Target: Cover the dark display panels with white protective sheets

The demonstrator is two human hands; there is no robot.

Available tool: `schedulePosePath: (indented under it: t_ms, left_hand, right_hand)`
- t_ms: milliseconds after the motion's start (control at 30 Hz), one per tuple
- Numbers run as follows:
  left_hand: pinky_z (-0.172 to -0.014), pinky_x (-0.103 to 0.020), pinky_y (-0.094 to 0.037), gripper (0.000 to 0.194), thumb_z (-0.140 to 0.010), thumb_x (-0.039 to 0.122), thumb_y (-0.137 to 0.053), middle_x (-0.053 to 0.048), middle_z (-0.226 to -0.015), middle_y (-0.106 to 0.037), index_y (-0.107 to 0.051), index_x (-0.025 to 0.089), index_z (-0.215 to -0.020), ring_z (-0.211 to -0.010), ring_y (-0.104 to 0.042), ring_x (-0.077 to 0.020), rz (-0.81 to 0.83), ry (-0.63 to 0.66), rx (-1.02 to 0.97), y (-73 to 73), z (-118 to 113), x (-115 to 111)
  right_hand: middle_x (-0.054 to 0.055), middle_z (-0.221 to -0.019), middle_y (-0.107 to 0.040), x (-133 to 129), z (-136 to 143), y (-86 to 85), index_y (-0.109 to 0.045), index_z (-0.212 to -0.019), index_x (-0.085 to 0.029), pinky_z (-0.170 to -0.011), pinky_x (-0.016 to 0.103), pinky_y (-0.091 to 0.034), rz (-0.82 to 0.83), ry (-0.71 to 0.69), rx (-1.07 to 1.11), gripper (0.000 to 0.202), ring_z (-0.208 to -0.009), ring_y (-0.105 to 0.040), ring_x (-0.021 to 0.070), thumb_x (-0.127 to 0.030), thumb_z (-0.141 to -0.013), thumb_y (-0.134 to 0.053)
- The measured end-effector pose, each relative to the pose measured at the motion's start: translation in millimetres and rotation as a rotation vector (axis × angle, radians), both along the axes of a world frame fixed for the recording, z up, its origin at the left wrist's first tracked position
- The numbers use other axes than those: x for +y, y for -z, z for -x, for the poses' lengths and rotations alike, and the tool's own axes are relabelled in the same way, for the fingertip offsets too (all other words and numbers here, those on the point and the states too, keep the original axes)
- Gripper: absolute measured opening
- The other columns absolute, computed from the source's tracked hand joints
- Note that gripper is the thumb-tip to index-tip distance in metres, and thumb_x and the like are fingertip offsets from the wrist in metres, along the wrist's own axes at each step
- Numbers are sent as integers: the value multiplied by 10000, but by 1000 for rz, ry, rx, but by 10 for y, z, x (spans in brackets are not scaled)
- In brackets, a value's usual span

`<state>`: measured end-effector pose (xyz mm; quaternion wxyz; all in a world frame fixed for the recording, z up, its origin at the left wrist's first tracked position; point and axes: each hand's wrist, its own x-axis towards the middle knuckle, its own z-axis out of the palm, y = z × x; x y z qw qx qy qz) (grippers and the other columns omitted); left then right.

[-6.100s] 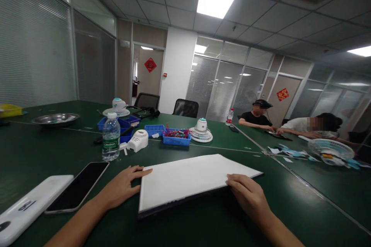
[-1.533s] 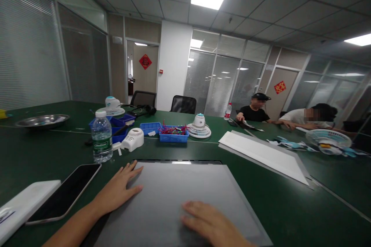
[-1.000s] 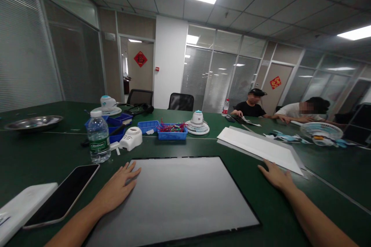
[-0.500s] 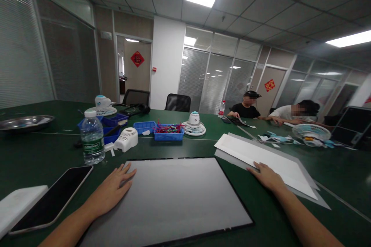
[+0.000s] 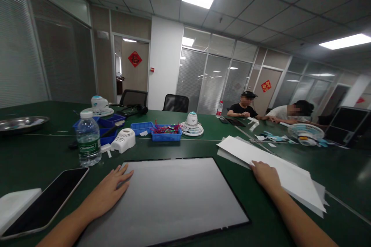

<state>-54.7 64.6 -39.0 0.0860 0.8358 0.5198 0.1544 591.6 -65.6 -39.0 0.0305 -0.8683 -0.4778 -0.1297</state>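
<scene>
Left hand (image 5: 106,193) flat, fingers spread, palm down on the near-left corner of the grey black-framed panel (image 5: 174,197), which lies on the green table (image 5: 43,154) at its near edge. Right hand (image 5: 265,173) open, pressing on the white sheets (image 5: 278,166) just right of the panel. Phone (image 5: 43,204) near the left forearm.

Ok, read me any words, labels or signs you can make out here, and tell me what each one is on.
None can be read.
Water bottle: green label, white lettering too blurred.
Red diamond sign by the doorway: dark character, too small.
Second red diamond sign on the far door: gold marks, too small.
Phone screen: dark, no text.
</scene>
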Motion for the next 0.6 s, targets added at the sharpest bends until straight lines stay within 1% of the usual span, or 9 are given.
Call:
schedulePosePath:
  t_ms: [67, 100, 200, 267, 367, 433, 467, 567, 600]
  left_hand:
    - [-1211, -551, -260, 546, -945, 481, -415, -59, -1600, -357, -557, 254, -1421, -1495, -264, -334, 0, -1, 3, -1, 4, -3]
    - [-1212, -550, -260, 546, -947, 481, -413, -59, -1602, -355, -555, 255, -1423, -1496, -260, -334, 1, 0, 7, -5, 5, -6]
    - [-1210, -541, -273, 539, -945, 476, -420, -58, -1597, -366, -560, 261, -1420, -1490, -271, -335, 2, -1, 12, -31, 2, -27]
    - [-1210, -537, -275, 535, -943, 465, -424, -63, -1591, -376, -567, 255, -1415, -1488, -277, -335, 2, -3, 10, -53, -1, -41]
    - [-1210, -548, -270, 538, -941, 462, -427, -71, -1586, -385, -576, 243, -1409, -1488, -278, -339, 0, -1, -5, -65, -1, -49]
    - [-1211, -556, -264, 545, -939, 472, -429, -74, -1586, -386, -588, 233, -1401, -1490, -274, -342, 2, 2, -20, -51, 5, -45]
    - [-1211, -558, -263, 556, -940, 480, -428, -78, -1583, -393, -581, 223, -1409, -1489, -278, -342, 1, 0, -35, -36, 9, -41]
    - [-1203, -549, -291, 615, -964, 525, -382, -88, -1563, -435, -498, 204, -1475, -1472, -327, -332, -14, -38, -133, 32, 24, -23]
    - [-1196, -550, -305, 635, -973, 547, -355, -94, -1555, -446, -467, 204, -1495, -1463, -343, -332, -15, -66, -170, 56, 29, -16]
  right_hand:
    - [161, -1123, -709, -14, 94, -62, -706, -1133, -180, -881, 437, -462, -13, -32, -13, 395, -1063, -653, 310, -287, -962, -366]
    - [149, -1089, -717, -33, 146, -93, -718, -1074, -185, -854, 410, -467, -24, -40, -15, 376, -1032, -662, 294, -273, -958, -371]
    - [112, -1017, -729, -118, 318, -194, -716, -970, -209, -743, 343, -471, -74, -53, -14, 335, -953, -675, 264, -331, -959, -404]
    - [107, -1043, -725, -155, 469, -270, -703, -964, -214, -710, 330, -467, -118, -77, -24, 346, -958, -671, 264, -384, -970, -401]
    - [130, -1155, -704, -124, 816, -377, -671, -1088, -192, -760, 338, -472, -173, -178, -45, 400, -1034, -662, 276, -379, -1011, -326]
    - [106, -1170, -711, -72, 1158, -421, -643, -1181, -209, -797, 321, -469, -160, -318, -41, 386, -1031, -674, 251, -343, -1028, -315]
    - [70, -1145, -727, -53, 1362, -432, -638, -1204, -243, -805, 301, -464, -139, -398, -32, 354, -1005, -685, 226, -325, -1029, -340]
    - [-30, -1023, -759, -82, 2035, -424, -652, -1181, -348, -793, 258, -441, -29, -714, -28, 292, -888, -699, 165, -237, -997, -455]
    - [-25, -989, -761, -122, 2254, -410, -662, -1157, -335, -780, 268, -435, 20, -863, -53, 280, -854, -696, 168, -212, -983, -480]
